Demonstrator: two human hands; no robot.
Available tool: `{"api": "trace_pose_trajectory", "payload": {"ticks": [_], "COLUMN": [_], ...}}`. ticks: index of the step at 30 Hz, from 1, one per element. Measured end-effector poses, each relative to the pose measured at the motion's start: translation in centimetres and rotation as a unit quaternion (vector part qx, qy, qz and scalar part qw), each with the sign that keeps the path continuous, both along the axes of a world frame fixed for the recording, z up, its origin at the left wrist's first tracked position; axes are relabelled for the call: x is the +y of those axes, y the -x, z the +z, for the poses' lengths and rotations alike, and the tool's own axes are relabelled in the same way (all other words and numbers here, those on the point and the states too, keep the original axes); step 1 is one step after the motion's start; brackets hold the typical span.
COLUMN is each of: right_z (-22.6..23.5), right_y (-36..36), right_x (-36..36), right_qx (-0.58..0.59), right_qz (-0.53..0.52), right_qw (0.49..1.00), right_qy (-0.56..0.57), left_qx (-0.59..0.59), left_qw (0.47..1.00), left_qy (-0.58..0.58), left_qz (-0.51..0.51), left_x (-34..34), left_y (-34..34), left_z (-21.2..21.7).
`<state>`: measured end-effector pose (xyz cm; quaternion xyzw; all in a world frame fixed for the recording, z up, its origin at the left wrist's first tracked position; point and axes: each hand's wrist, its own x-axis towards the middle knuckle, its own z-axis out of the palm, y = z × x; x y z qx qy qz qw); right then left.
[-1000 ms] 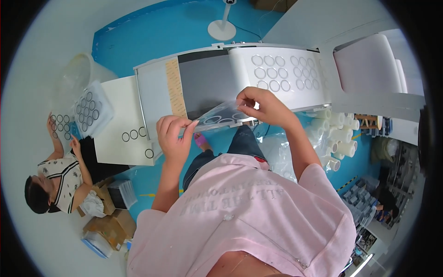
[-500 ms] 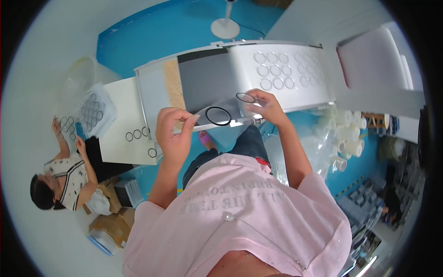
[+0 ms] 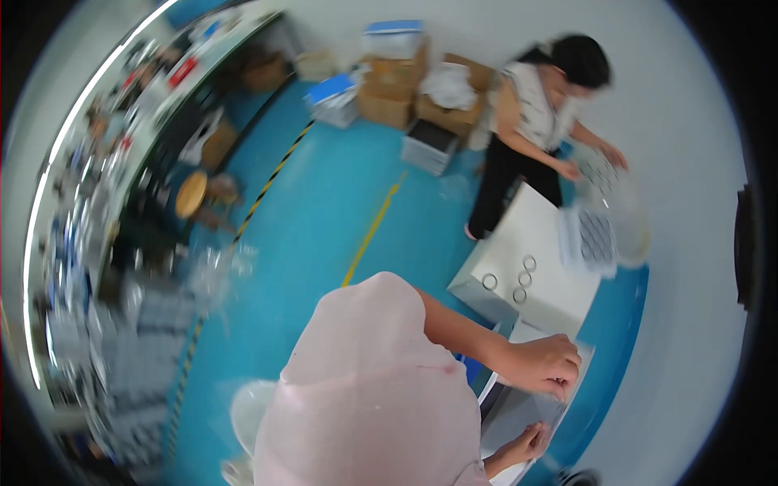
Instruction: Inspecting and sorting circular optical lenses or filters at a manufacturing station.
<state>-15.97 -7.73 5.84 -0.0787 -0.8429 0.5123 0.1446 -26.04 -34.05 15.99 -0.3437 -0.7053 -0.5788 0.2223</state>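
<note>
My left hand (image 3: 541, 364) is curled at the top edge of a clear plastic sheet (image 3: 545, 411) that lies over a grey panel (image 3: 510, 421) in a white frame (image 3: 531, 334). My right hand (image 3: 527, 444) pinches the sheet's lower edge; only its fingers show past my pink shirt. Both arms reach to the right of the picture. Just above my left hand stands a white table (image 3: 539, 235) with three black rings (image 3: 519, 279) on it.
A person (image 3: 539, 121) bends over the far side of the white table, handling a clear tray of rings (image 3: 596, 239). Cardboard boxes (image 3: 405, 89) stand on the blue floor (image 3: 324, 219). Cluttered benches and a round stool (image 3: 192, 193) line the left side.
The view has swung round, so the table and the other person now lie at upper right. The sheet I held up with both hands has come down onto the grey panel.
</note>
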Motion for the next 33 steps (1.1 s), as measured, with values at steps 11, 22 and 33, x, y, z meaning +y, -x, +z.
{"api": "trace_pose_trajectory", "payload": {"ticks": [11,22,33], "right_z": [0.3,-0.9,-4.4], "right_y": [3.4,-12.9,-16.5], "right_x": [-2.7,4.1,10.6], "right_qx": [0.053,-0.031,-0.148], "right_qz": [0.072,-0.343,-0.424], "right_qw": [0.979,0.929,0.886], "right_qy": [0.185,0.137,0.118], "left_qx": [-0.107,-0.446,-0.461], "left_qw": [0.991,0.840,0.765], "left_qy": [-0.025,0.140,0.306], "left_qz": [0.075,-0.274,-0.330], "left_x": [-2.7,13.5,22.7], "left_y": [1.2,0.3,-1.9], "left_z": [-1.4,-13.2,-17.5]}}
